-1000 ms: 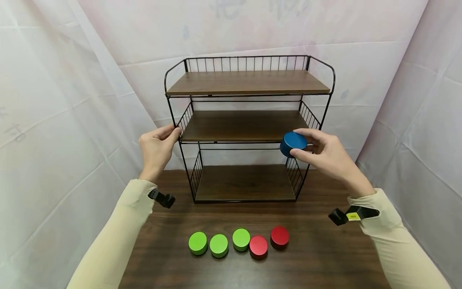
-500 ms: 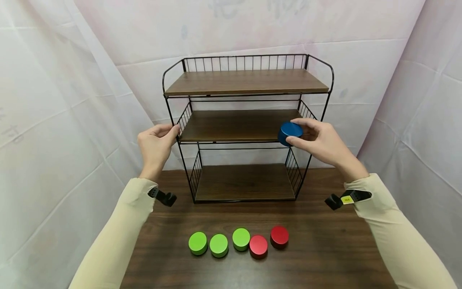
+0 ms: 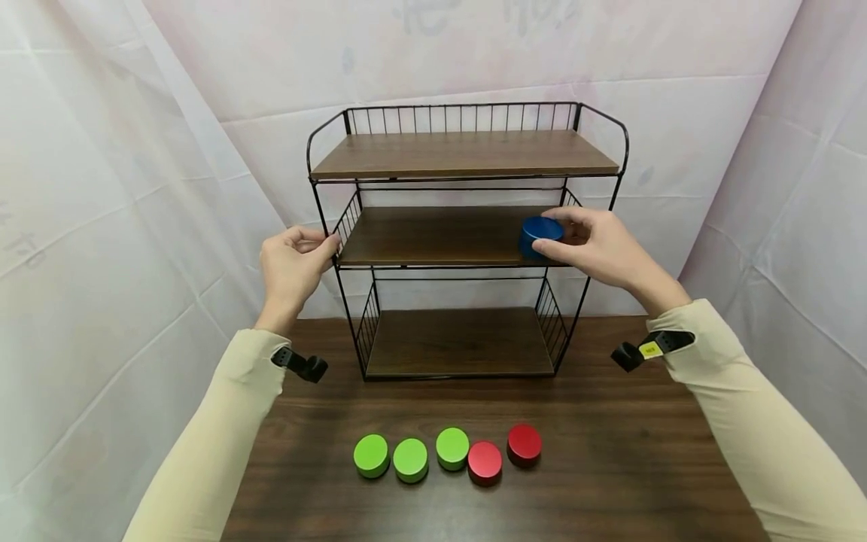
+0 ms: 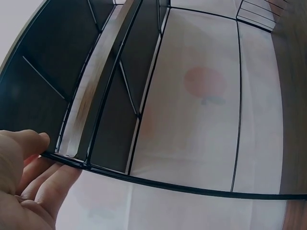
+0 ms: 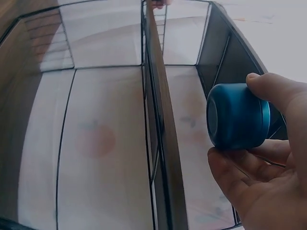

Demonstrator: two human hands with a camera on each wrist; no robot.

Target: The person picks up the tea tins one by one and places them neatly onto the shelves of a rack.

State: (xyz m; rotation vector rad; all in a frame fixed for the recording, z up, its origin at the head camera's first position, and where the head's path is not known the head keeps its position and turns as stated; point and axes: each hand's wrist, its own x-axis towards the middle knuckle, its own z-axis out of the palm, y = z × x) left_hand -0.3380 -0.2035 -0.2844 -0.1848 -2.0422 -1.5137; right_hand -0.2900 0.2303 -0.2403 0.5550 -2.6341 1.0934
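Observation:
My right hand [image 3: 596, 245] pinches a round blue tin [image 3: 539, 235] between thumb and fingers at the right end of the middle shelf [image 3: 440, 233]. In the right wrist view the blue tin [image 5: 237, 116] is held beside the shelf's front edge, its base visible; whether it touches the board I cannot tell. On the other side, my left hand [image 3: 293, 263] grips the black wire frame at the left front post, level with the middle shelf. The left wrist view shows the thumb and fingers of the left hand [image 4: 36, 177] about the frame's black bar [image 4: 158, 183].
The three-tier rack [image 3: 467, 154] has wooden boards and low wire sides. Before it on the dark wooden table [image 3: 433, 516] stand several tins: green ones [image 3: 410, 459] at left, red ones [image 3: 485, 462] at right. White cloth [image 3: 779, 226] hangs behind and at both sides.
My right hand has risen and moved slightly left with the blue tin, from in front of the middle shelf's edge to over its right end. My left hand stays on the frame.

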